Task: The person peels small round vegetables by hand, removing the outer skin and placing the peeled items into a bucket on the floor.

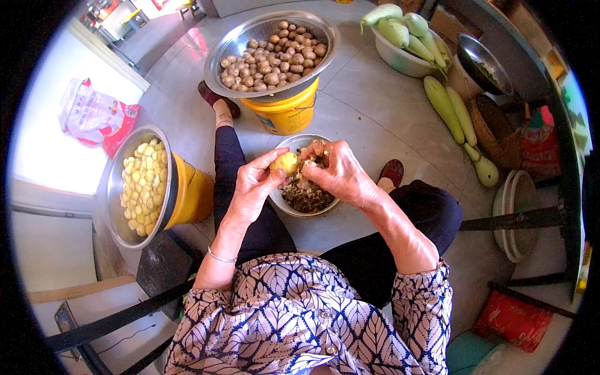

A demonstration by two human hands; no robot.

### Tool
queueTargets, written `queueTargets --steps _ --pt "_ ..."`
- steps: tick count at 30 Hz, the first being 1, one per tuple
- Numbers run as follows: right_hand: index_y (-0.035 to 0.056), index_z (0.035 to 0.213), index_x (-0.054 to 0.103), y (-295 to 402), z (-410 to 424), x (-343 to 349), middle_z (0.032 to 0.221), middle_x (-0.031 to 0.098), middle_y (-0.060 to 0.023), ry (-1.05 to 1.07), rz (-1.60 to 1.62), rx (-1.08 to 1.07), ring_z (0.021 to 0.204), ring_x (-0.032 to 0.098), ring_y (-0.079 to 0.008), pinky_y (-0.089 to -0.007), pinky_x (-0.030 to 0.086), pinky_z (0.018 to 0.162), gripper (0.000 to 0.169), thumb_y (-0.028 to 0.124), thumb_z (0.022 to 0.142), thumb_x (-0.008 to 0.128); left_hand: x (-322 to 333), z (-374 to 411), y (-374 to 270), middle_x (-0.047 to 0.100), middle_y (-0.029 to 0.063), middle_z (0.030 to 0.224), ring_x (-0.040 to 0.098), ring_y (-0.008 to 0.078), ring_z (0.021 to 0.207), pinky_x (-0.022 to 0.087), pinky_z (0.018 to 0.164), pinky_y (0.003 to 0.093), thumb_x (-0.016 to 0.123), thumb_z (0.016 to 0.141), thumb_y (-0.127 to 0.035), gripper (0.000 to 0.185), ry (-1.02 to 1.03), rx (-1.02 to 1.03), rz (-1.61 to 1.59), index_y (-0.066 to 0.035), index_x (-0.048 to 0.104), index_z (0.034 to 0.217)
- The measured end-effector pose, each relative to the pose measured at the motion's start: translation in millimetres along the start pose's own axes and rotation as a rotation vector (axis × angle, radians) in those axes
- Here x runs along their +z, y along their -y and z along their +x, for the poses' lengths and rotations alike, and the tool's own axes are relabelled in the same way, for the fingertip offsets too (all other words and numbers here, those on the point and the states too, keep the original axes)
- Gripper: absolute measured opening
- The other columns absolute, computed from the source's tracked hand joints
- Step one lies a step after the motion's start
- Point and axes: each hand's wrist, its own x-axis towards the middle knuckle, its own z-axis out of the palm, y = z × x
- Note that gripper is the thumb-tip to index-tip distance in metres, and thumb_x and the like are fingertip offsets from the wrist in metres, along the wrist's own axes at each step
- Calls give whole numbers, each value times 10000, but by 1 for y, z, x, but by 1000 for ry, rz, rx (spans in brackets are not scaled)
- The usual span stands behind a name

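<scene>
Between the thumb and fingers of my left hand (255, 183) is a small peeled yellow potato (284, 162). My right hand (340, 173) is just beside it with its fingers curled in. Pale scraps show at those fingertips, but whatever lies inside the grip is hidden. Both hands are over a bowl (280, 199) on the floor between my legs, which holds dark and pale potato peelings (307, 197). Unpeeled small brown potatoes (276, 61) fill a steel basin (213, 70) straight ahead. Peeled yellow potatoes (144, 187) lie in another steel basin (115, 220) at left.
Yellow buckets (290, 112) (192, 192) support the two basins. At the right, a white tub (398, 58) holds pale green gourds (393, 32), and more gourds (443, 108) lie on the floor. A plastic bag (93, 112) stands at left. Dark bars (511, 219) cross the right side.
</scene>
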Motion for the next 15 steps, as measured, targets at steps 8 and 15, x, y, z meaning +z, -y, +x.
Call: queueTargets --steps 8,15 --pt "-70 881 602 -30 9 -6 758 610 -98 -165 -200 -97 740 612 -154 -297 482 695 185 82 793 543 1 -1 -6 610 105 1055 519 93 745 466 694 200 673 847 -217 482 139 1 -215 -20 502 1252" --pt "-50 929 627 -18 4 -4 775 657 -78 -1 196 -36 726 604 -107 -294 498 668 190 87 807 578 -3 -1 -4 602 64 1063 535 89 782 472 724 213 660 858 -202 454 94 29 -108 -13 517 1245"
